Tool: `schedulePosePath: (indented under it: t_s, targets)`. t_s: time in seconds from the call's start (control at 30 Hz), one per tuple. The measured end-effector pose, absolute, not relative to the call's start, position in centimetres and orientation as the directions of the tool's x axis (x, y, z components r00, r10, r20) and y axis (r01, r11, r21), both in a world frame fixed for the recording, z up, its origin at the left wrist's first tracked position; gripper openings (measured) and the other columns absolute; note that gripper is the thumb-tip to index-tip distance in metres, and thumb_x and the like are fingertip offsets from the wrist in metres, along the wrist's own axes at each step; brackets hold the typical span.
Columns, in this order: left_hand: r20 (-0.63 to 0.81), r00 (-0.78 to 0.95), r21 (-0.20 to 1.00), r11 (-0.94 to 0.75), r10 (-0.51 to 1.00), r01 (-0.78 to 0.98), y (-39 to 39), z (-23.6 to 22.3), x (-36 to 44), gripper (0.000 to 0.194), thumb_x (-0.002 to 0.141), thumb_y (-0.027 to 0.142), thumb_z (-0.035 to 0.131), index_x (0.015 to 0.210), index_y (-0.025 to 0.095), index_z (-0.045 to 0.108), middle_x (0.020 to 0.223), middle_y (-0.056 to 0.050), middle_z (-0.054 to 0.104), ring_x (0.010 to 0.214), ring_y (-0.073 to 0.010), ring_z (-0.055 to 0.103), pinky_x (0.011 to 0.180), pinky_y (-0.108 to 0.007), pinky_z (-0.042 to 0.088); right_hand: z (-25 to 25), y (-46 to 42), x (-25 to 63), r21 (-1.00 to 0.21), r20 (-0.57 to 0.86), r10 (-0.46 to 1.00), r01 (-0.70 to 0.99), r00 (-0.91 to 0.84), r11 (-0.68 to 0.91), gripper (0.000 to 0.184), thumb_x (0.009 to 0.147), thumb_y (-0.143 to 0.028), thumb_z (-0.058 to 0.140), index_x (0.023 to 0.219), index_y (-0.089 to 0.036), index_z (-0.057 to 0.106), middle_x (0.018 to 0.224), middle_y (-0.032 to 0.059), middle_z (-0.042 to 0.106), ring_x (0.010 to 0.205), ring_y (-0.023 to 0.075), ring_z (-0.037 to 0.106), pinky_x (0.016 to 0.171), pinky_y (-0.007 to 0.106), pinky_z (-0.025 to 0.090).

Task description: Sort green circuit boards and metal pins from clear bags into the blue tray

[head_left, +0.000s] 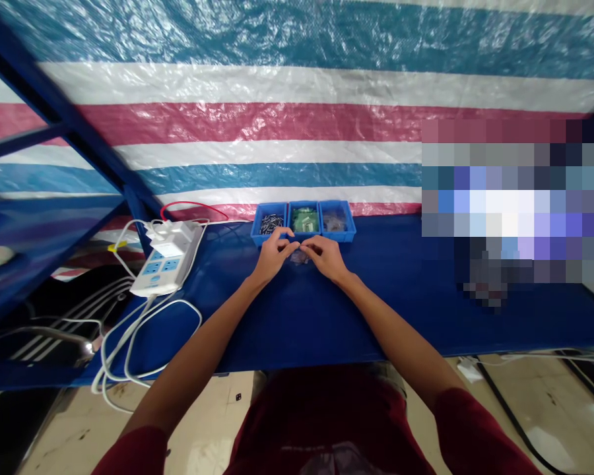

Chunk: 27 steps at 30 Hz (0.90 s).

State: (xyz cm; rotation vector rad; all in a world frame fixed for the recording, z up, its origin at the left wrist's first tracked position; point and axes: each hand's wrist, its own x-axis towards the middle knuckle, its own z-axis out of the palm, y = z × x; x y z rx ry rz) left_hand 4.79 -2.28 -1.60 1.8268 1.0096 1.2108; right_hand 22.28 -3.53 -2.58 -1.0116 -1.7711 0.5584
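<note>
My left hand (273, 254) and my right hand (328, 256) meet above the blue table, thumbs and forefingers pinched close together. Whatever sits between the fingertips is too small to make out. Just below them lies a small heap of clear plastic pieces (299, 257). Behind the hands stand three joined blue bins. The left bin (255, 231) contains thin dark metal pieces (271, 224). Green pieces (305, 220) with a pale label fill the middle bin (290, 210). In the right bin (350, 227) are clear or greyish pieces (334, 222).
A white power strip (165, 264) with plugged-in adapters sits at the left, its white cables (129, 336) looping over the table edge. A striped plastic sheet (277, 119) hangs behind the table (297, 323). Blue frame bars (74, 132) rise at left. The right side is pixelated.
</note>
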Motion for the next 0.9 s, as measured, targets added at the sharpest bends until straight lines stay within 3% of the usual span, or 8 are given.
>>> schedulePosePath:
  t_s: [0.2,0.3,0.53,0.7,0.9]
  targets:
    - [0.379,0.234,0.901,-0.415,0.895,0.127,-2.05,-1.67,4.99,0.034,0.076,0.046,0.073,0.093,0.018,0.066,0.067,0.0,0.066,0.055,-0.0115,0.058,0.057,-0.024,0.047,-2.36,-3.61,22.38,-0.767,0.494,0.857,0.39,-0.147,0.509,0.034,0.094,-0.045,0.046,0.077,-0.02,0.062,0.071,0.002,0.061,0.064,0.0149,0.053,0.067,0.027,0.041]
    - [0.397,0.211,0.894,-0.429,0.893,0.134,-1.96,-1.75,5.05,0.032,0.074,0.046,0.075,0.086,0.017,0.07,0.076,-0.004,0.071,0.061,-0.0145,0.063,0.062,-0.027,0.052,-2.14,-3.68,22.39,-0.773,0.494,0.861,0.391,-0.124,0.5,0.037,0.095,-0.046,0.044,0.073,-0.02,0.059,0.067,0.0009,0.059,0.062,0.0145,0.051,0.066,0.026,0.04]
    - [0.494,0.235,0.76,-0.547,0.837,0.35,-2.23,-1.56,4.89,0.035,0.089,0.045,0.057,0.069,0.018,0.065,0.061,0.0,0.063,0.054,-0.0125,0.056,0.058,-0.025,0.047,-2.22,-3.65,22.27,-0.768,0.467,0.871,0.42,-0.149,0.484,0.047,0.096,-0.052,0.041,0.065,-0.02,0.058,0.064,0.0017,0.06,0.06,0.0147,0.053,0.066,0.027,0.041]
    - [0.52,0.23,0.707,-0.565,0.823,0.425,-2.25,-1.6,4.8,0.036,0.092,0.044,0.053,0.07,0.018,0.063,0.058,0.001,0.059,0.054,-0.0124,0.055,0.057,-0.024,0.044,-2.6,-3.58,22.35,-0.745,0.504,0.852,0.429,-0.141,0.511,0.036,0.094,-0.049,0.049,0.08,-0.021,0.067,0.077,0.0042,0.067,0.068,0.0167,0.058,0.068,0.027,0.043]
    - [0.529,0.226,0.694,-0.571,0.818,0.439,-2.34,-1.57,4.85,0.037,0.092,0.044,0.053,0.067,0.018,0.063,0.055,0.002,0.058,0.052,-0.0119,0.054,0.056,-0.024,0.041,-2.77,-3.54,22.35,-0.716,0.551,0.828,0.449,-0.106,0.535,0.033,0.093,-0.046,0.052,0.078,-0.021,0.069,0.075,0.0048,0.067,0.067,0.017,0.057,0.069,0.029,0.045]
